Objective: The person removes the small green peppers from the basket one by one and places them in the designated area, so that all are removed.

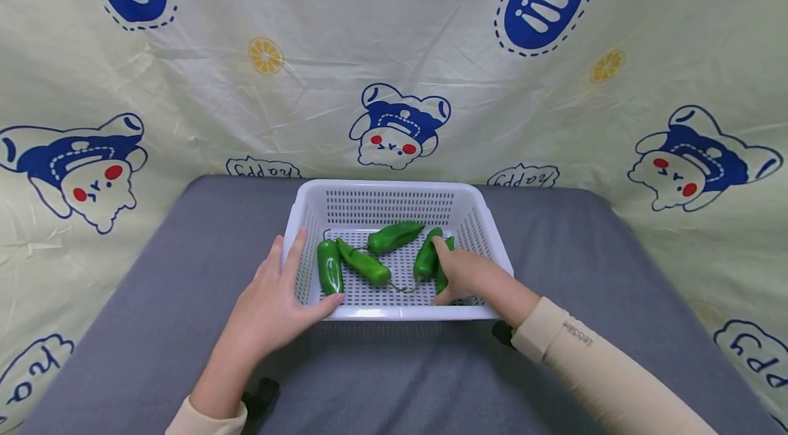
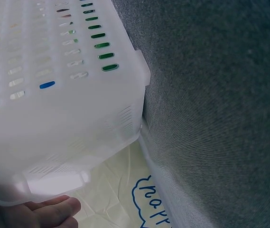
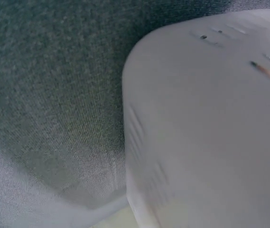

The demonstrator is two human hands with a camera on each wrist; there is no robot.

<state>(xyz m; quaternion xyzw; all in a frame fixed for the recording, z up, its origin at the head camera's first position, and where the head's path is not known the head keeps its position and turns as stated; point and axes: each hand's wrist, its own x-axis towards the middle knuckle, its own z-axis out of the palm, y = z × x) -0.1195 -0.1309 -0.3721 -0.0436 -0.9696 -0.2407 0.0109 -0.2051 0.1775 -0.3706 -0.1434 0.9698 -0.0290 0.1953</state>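
A white perforated plastic basket (image 1: 400, 312) holds several green chili peppers. At its left end lies one shiny pepper (image 1: 330, 267), beside a slanting one (image 1: 369, 267); another pepper (image 1: 396, 236) lies toward the back. My left hand (image 1: 271, 305) rests on the basket's front left corner, fingers spread along the left rim and thumb over the front rim. Inside the right end, my right hand (image 1: 469, 279) bends round the rightmost pepper (image 1: 441, 279), which it partly hides. Its fingertip touches the neighbouring pepper (image 1: 426, 260). In the left wrist view, fingers (image 2: 54, 212) show beside the basket rim.
The basket stands on a grey cloth-covered table (image 1: 548, 243). Behind it hangs a pale printed curtain (image 1: 400, 31) with cartoon figures. The right wrist view shows mostly the basket's outer wall (image 3: 206, 123) and grey cloth (image 3: 54, 95); the right hand is out of that view.
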